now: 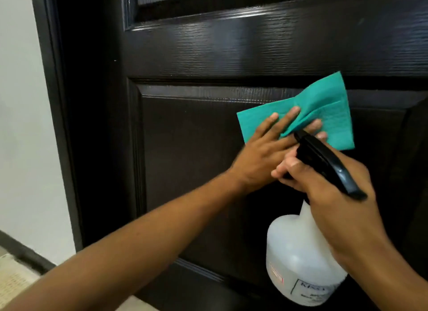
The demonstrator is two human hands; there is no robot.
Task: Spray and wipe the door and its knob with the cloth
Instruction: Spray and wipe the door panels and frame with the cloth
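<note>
Head view: your left hand (264, 153) presses a crumpled teal cloth (324, 111), fingers straight, flat on the dark brown wood-grain panelled door (208, 51). Your right hand (331, 195) grips a translucent white spray bottle (298, 259). Its black nozzle points at your fingers; squeezing might wet them. No knob visible.

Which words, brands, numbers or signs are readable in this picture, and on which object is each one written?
"KISS" or similar: the first big letters on the framed white label low on the spray bottle; blurred, so uncertain.
Smaller lines under that heading: too blurred to read.
Small red-edged sticker on the bottle's left side: too blurred to read.
Door, cloth: no text.
</note>
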